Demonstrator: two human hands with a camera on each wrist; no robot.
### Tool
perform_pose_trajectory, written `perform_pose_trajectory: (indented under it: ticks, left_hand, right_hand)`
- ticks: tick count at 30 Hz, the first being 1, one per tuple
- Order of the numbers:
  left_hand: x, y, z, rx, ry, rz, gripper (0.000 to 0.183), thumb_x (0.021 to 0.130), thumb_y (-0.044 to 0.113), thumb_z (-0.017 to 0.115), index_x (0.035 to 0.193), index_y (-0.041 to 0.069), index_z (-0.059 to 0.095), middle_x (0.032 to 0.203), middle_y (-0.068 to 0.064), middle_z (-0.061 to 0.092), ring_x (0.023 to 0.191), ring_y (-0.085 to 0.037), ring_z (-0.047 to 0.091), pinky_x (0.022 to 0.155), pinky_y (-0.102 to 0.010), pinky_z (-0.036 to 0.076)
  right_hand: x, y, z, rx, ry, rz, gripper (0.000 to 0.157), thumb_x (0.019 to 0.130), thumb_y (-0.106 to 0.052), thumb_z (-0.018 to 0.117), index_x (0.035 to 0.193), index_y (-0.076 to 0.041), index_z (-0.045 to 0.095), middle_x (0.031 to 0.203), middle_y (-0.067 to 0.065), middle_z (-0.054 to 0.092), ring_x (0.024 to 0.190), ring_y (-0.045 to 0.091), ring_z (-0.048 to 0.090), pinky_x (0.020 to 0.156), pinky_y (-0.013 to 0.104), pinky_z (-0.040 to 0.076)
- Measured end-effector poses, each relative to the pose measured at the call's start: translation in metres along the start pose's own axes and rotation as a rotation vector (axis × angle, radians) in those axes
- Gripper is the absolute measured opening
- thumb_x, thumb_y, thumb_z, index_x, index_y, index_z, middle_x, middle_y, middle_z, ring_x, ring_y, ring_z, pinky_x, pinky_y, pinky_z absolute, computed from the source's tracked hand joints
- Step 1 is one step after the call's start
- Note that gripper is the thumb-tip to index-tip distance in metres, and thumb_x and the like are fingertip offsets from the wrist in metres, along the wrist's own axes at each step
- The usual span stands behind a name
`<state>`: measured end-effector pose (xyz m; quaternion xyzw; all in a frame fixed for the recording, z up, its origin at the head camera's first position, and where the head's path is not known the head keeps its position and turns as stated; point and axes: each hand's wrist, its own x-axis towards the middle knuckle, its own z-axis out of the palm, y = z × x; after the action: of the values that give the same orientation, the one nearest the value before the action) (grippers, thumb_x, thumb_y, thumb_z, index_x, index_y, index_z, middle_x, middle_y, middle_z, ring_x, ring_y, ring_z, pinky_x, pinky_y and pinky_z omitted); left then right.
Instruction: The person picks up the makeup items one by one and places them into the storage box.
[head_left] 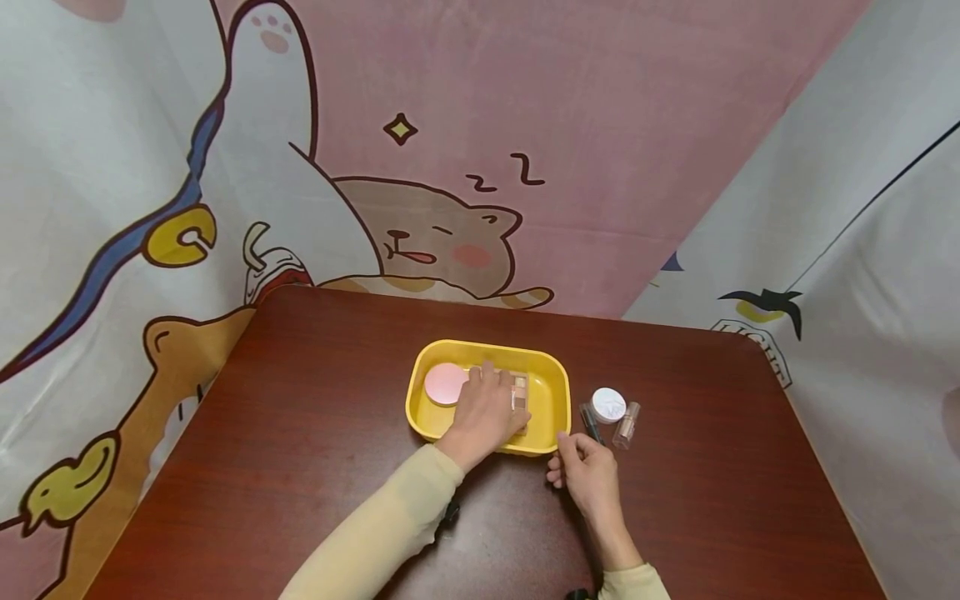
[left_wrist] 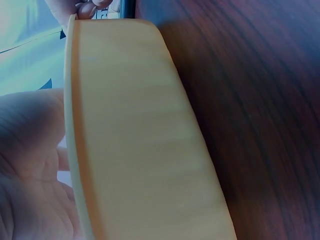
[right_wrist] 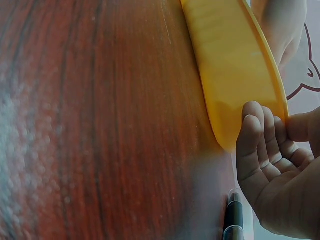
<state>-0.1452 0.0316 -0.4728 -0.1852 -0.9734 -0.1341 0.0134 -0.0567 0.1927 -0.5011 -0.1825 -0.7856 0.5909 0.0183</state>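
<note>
A yellow plastic tray [head_left: 551, 429] with rounded corners stands on the table. My left hand [head_left: 483, 412] reaches down inside it and grips an eyeshadow palette [head_left: 519, 392], which it partly covers. In the left wrist view the tray's wall [left_wrist: 135, 125] hides most of that hand's fingers. A round pink compact [head_left: 446, 384] lies in the tray's left end, close beside the left hand. At the tray's front right corner my right hand [head_left: 588, 475] pinches the rim, thumb at the edge and fingers against the outer wall, as the right wrist view shows.
Just right of the tray lie a dark slim pen-like tube [head_left: 591, 423], a round white-lidded jar [head_left: 608, 405] and a clear-capped lipstick-like tube [head_left: 626, 426]. The brown wooden table [head_left: 315, 417] meets a printed cloth backdrop [head_left: 600, 150] at its far edge.
</note>
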Motion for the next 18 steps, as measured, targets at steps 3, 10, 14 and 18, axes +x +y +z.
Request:
perform_pose_trajectory:
  ticks: [3, 10, 14, 18]
  left_hand:
    - [-0.002, -0.003, -0.001, 0.019, 0.023, 0.057, 0.064, 0.087, 0.051, 0.078, 0.126, 0.001, 0.067, 0.114, -0.016, 0.058, 0.101, -0.031, 0.055, 0.081, -0.039, 0.052]
    - [-0.007, -0.007, -0.003, -0.028, 0.072, 0.158, 0.064, 0.092, 0.045, 0.075, 0.137, 0.002, 0.061, 0.124, -0.016, 0.056, 0.106, -0.031, 0.053, 0.090, -0.039, 0.048]
    - [-0.009, -0.010, -0.005, -0.075, 0.069, 0.191, 0.066, 0.094, 0.044, 0.072, 0.143, 0.002, 0.057, 0.132, -0.014, 0.054, 0.111, -0.029, 0.051, 0.095, -0.039, 0.046]
    - [-0.013, -0.016, -0.007, -0.131, 0.091, 0.221, 0.061, 0.095, 0.041, 0.070, 0.141, 0.002, 0.058, 0.135, -0.013, 0.054, 0.115, -0.028, 0.052, 0.097, -0.039, 0.046]
  right_hand:
    - [0.000, 0.000, 0.001, 0.006, 0.007, -0.006, 0.036, 0.106, -0.017, 0.060, 0.081, 0.008, 0.065, 0.064, 0.011, 0.067, 0.050, 0.014, 0.065, 0.049, 0.029, 0.056]
    - [0.000, 0.000, 0.001, 0.021, 0.007, -0.003, 0.035, 0.106, -0.015, 0.060, 0.082, 0.010, 0.065, 0.065, 0.011, 0.068, 0.051, 0.014, 0.065, 0.050, 0.031, 0.057]
    - [0.001, 0.001, 0.001, 0.012, 0.012, 0.004, 0.034, 0.106, -0.015, 0.060, 0.083, 0.010, 0.066, 0.065, 0.011, 0.067, 0.051, 0.014, 0.066, 0.050, 0.031, 0.057]
    - [0.001, 0.002, 0.002, 0.004, 0.012, -0.001, 0.034, 0.106, -0.015, 0.059, 0.083, 0.010, 0.066, 0.064, 0.011, 0.067, 0.051, 0.014, 0.066, 0.049, 0.030, 0.057]
